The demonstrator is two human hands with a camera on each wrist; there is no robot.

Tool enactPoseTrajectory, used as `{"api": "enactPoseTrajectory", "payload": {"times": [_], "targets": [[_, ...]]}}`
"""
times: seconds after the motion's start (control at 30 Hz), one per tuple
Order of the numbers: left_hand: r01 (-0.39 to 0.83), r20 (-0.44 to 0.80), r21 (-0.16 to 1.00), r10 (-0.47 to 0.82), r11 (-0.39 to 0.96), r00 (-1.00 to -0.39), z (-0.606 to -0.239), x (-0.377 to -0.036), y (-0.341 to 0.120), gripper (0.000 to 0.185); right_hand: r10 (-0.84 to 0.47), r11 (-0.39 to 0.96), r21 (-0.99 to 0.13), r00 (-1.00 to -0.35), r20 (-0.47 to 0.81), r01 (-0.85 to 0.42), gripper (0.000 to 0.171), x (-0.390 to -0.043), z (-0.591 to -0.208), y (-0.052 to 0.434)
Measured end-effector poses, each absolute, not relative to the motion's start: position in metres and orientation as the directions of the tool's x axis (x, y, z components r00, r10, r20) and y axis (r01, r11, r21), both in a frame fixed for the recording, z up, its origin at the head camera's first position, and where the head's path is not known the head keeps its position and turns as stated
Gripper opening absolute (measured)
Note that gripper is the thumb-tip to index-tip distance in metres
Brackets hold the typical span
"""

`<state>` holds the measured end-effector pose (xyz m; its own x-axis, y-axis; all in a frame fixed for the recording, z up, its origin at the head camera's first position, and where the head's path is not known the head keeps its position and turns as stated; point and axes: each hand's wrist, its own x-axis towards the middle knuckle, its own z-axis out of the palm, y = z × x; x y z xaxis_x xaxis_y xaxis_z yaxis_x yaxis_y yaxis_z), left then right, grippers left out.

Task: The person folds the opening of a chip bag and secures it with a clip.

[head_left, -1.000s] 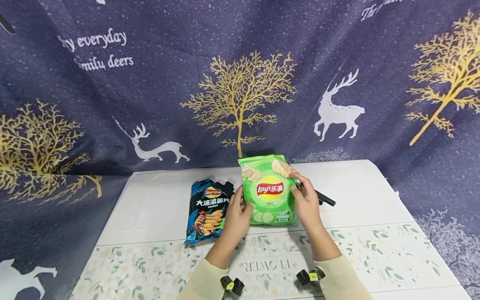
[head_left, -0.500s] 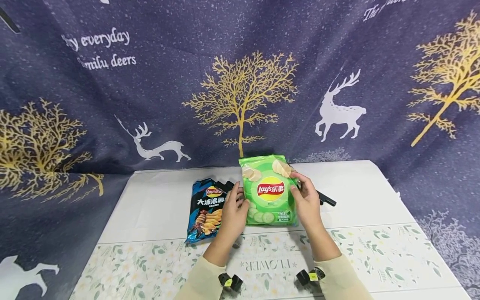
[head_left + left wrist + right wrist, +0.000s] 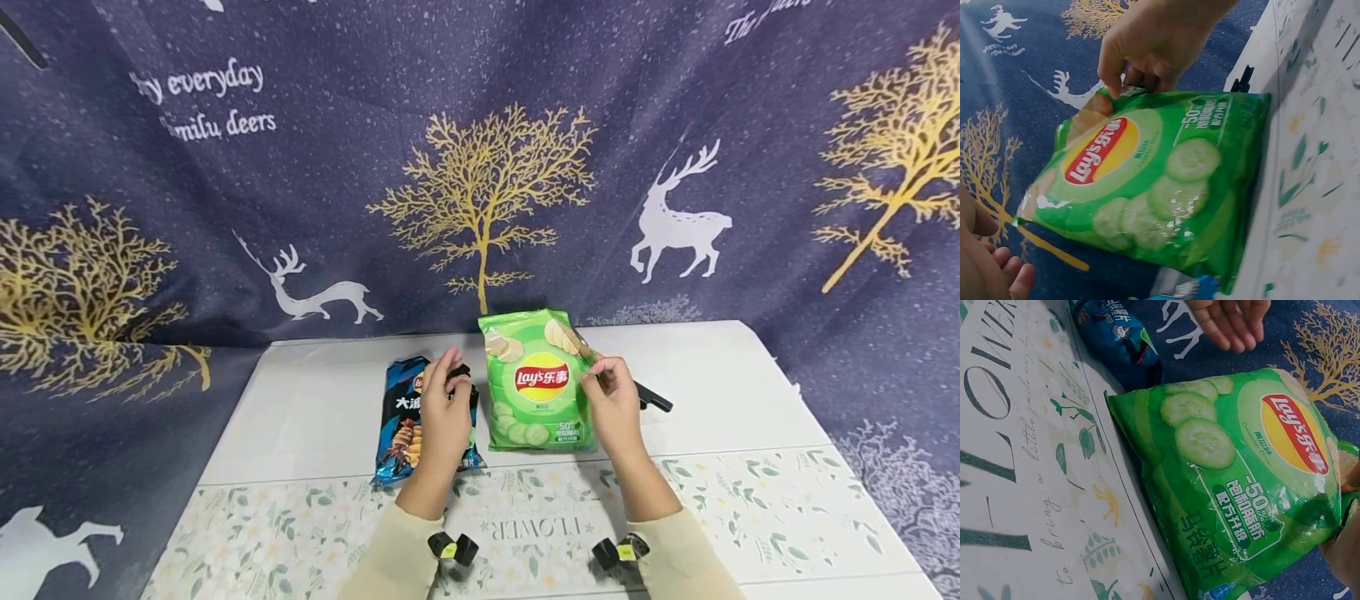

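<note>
The table (image 3: 738, 396) bears a green bag (image 3: 534, 404), right hand (image 3: 617, 412) pinching its edge, left hand (image 3: 446, 417) relaxed, empty, apart.

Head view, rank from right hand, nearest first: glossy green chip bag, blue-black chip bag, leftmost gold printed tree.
1. Glossy green chip bag: right hand pinches its edge.
2. Blue-black chip bag: left of that bag.
3. Leftmost gold printed tree: on the dark-blue cloth backdrop.

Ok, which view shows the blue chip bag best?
Head view: most of the blue chip bag shows, though the left hand covers part. Right wrist catches only a portion, cut off by the top edge; left wrist, likely just a sliver at the bottom.
</note>
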<state>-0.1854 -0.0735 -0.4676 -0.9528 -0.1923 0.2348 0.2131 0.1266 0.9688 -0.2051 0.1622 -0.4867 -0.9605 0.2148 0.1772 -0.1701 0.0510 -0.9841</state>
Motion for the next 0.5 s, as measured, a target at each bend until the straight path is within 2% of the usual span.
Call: {"api": "enactPoseTrajectory", "payload": {"times": [0.3,0.5], "targets": [[0.290,0.316,0.942,-0.159,0.168,-0.935,-0.450,-0.192,-0.072,0.050,0.275,-0.048,-0.983,-0.948,0.159,-0.179,0.009,-0.206,-0.484,0.161],[0.302,0.334,0.930,-0.140,0.208,-0.932,-0.442,-0.196,-0.071,0.049,0.276,-0.067,-0.984,-0.951,0.140,-0.164,0.008,-0.206,-0.485,0.162]]}}
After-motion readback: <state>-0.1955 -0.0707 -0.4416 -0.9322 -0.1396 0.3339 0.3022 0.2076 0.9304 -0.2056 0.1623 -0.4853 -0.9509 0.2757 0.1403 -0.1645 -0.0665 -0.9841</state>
